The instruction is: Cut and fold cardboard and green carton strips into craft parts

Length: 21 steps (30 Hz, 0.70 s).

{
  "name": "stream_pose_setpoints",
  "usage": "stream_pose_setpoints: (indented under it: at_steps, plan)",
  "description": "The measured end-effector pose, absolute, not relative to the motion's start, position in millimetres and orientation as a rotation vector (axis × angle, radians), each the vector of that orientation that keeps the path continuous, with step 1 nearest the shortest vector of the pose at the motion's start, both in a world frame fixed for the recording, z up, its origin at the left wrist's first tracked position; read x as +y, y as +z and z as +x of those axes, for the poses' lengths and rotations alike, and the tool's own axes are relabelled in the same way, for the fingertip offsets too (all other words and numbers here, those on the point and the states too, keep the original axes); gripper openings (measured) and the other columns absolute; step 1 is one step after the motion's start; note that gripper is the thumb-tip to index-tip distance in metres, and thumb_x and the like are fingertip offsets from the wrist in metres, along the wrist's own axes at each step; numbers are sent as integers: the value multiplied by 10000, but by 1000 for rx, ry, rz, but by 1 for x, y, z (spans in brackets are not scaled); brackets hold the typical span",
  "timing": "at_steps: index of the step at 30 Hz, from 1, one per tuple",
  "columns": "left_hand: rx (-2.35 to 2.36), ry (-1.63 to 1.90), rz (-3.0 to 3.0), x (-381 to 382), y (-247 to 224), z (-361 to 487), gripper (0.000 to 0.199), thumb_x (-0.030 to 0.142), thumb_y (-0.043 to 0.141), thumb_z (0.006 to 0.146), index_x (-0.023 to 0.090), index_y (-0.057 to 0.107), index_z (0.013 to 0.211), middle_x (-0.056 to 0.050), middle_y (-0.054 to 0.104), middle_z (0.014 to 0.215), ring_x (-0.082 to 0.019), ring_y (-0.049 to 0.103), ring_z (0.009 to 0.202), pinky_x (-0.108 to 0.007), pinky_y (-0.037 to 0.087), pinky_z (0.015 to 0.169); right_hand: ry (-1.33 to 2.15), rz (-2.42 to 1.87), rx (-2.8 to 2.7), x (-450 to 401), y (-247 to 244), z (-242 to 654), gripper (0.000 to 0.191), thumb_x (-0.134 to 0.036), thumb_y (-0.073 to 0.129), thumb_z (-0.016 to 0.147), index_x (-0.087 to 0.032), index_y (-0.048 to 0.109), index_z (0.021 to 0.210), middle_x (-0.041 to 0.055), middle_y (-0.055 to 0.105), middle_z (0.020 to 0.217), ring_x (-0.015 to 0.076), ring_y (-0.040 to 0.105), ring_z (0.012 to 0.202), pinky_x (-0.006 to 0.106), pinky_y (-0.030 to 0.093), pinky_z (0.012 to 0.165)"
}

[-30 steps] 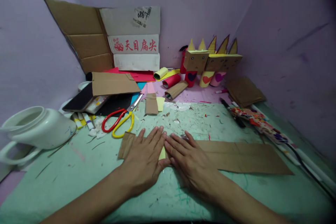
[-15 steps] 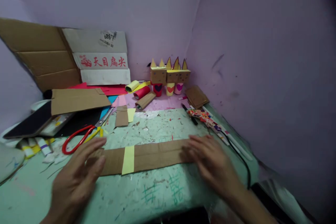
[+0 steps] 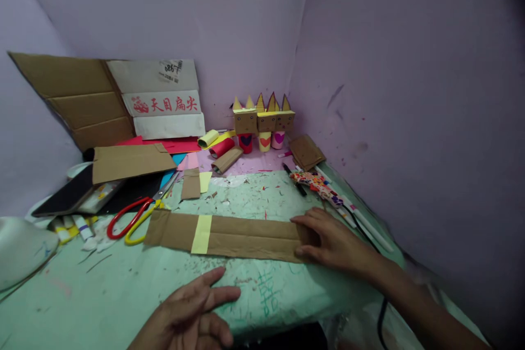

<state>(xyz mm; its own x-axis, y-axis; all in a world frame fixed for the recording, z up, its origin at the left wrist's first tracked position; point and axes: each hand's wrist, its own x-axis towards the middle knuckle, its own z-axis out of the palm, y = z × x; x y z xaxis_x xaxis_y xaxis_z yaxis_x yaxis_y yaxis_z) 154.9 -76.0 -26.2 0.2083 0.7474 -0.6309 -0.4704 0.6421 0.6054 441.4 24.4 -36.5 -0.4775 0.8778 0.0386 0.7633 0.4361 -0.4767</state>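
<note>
A long brown cardboard strip (image 3: 250, 238) lies on the green table cover, with a pale yellow paper band (image 3: 202, 234) across it left of its middle. My right hand (image 3: 328, 238) grips the strip's right end, thumb at the near edge and fingers at the far edge. Closer to me, my left hand (image 3: 192, 311) is open and holds nothing, its fingers spread and apart from the strip. Scissors (image 3: 133, 219) with red and yellow handles rest just beyond the strip's left end. A small cardboard piece (image 3: 191, 184) and a pale yellow paper scrap (image 3: 205, 181) lie farther back.
Three cardboard-headed figures (image 3: 264, 123) stand at the back, near several paper rolls (image 3: 222, 147). An unfolded carton (image 3: 164, 99) leans against the wall. On the right are a glue gun (image 3: 318, 186) with a black cord and a cardboard stack (image 3: 307, 152). A white object (image 3: 24, 251) sits left.
My left hand has come off the strip's left end and moved right and toward me. The strip has turned, its left end now farther away. My right hand stays at the right end.
</note>
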Motion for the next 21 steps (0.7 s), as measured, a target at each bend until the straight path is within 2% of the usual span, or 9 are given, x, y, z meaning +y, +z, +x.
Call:
stream_pose_setpoints:
  at_steps: [2,3,5,8,11,14,16,19,21]
  plan:
    - [1042,891,295,-74,-24,159,603,183,636,792,35,346,1300,-250,636,1103,-193,662,607,-271,522,502,799,-1502,-2214,19,-37,445,228,-329,574,778,-157,657,904,80,654,830,227,589,786,341,448,694]
    - [1036,903,301,-72,-24,162,596,174,632,793,41,345,1299,-246,634,1106,-192,664,622,-273,524,517,923,-1524,-2098,16,-38,446,201,-338,540,790,-169,645,816,60,643,766,204,579,722,311,434,639]
    - [1028,930,337,-68,-25,169,569,173,647,778,69,382,1271,-219,633,1109,-183,663,637,-266,521,520,1170,-1525,-1863,10,-40,445,224,-392,539,769,-185,593,699,16,588,645,163,537,611,270,393,553]
    - [1041,982,439,-56,-27,181,485,217,706,720,121,502,1149,-125,650,1024,-143,636,584,-224,482,438,1459,-1470,-1548,1,-40,432,281,-458,623,684,-192,541,653,-37,496,558,113,447,516,234,333,490]
    - [1105,1052,584,-32,-27,188,311,194,726,630,128,604,908,-22,639,761,-88,557,457,-172,405,345,1649,-1375,-1337,-6,-40,405,328,-480,677,624,-183,551,685,-31,534,603,106,462,547,227,349,511]
    - [1230,1089,689,-6,-26,180,113,73,628,556,126,551,619,40,517,455,-51,442,337,-125,313,287,1820,-1280,-1347,-8,-42,378,364,-498,664,604,-161,593,720,-22,561,625,99,492,560,232,389,554]
    - [1264,1059,680,6,-25,168,109,55,582,573,125,546,649,24,546,453,-58,449,325,-123,307,279,1879,-1295,-1401,-7,-46,366,373,-516,619,607,-162,586,720,-30,554,601,94,503,526,235,409,542]
    - [1281,988,624,11,-27,151,212,63,533,641,106,549,849,-60,664,611,-90,519,360,-151,364,294,1892,-1380,-1448,-2,-50,358,319,-494,584,590,-184,534,644,-44,531,516,96,502,442,232,409,464]
    - [1282,967,609,8,-30,144,226,114,511,711,103,522,937,-98,685,670,-105,542,376,-166,381,299,1895,-1415,-1500,3,-52,359,255,-434,583,586,-191,507,578,-55,494,448,89,469,381,214,370,403]
